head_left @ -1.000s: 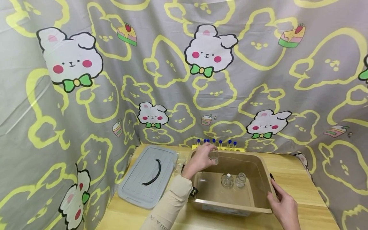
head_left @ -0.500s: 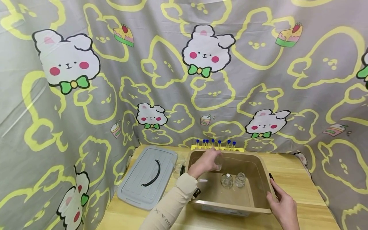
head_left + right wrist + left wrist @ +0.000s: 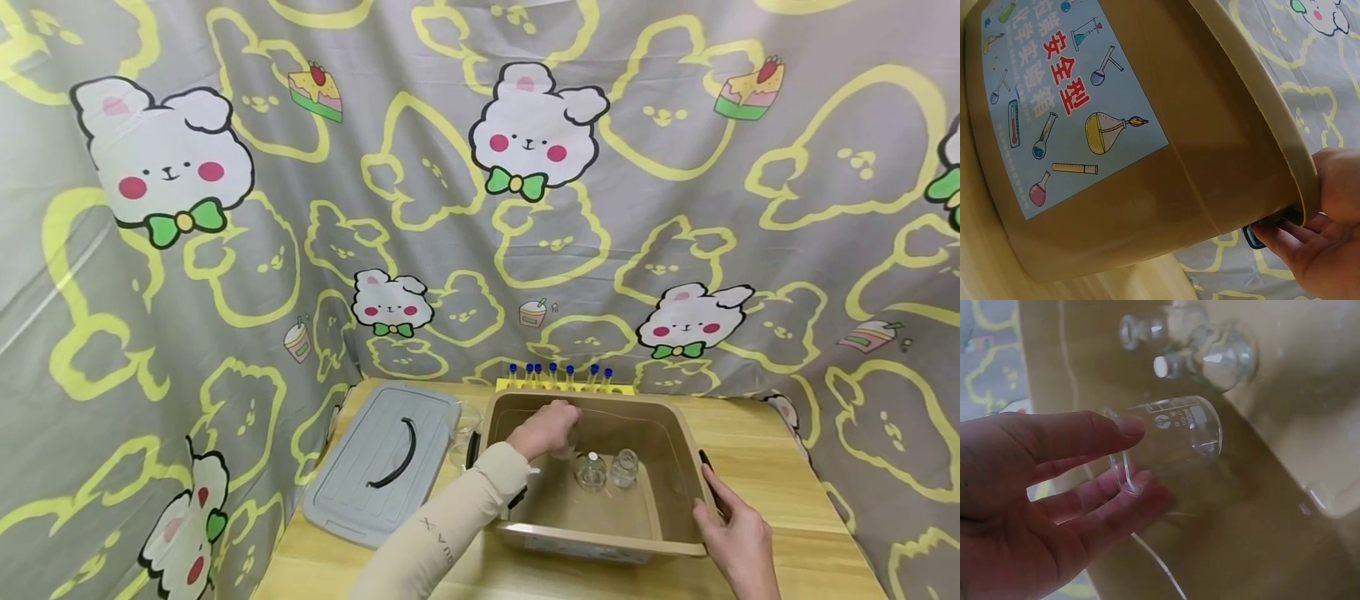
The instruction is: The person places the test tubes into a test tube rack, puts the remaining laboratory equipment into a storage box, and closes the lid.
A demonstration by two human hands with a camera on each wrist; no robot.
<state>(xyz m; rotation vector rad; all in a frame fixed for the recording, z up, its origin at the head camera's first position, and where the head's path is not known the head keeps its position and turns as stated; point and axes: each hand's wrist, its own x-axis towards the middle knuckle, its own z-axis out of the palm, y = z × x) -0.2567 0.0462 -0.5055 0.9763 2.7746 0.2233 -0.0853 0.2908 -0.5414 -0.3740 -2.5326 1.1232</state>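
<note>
Our left hand is pinching a beaker, our right hand gripping the bin; releasing early, we'd be risking breakage.

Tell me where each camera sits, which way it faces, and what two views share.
Head: on the person's head, facing forward and down at the brown bin and patterned curtain; both grips, left grip and right grip, plus the left sleeve show.
Left wrist: on that wrist, looking into the bin; the left grip holds a glass beaker.
Right wrist: on that wrist, facing the bin's labelled outside; the right grip holds its edge.
Shared: head and left wrist both show the white-capped bottle.
</note>
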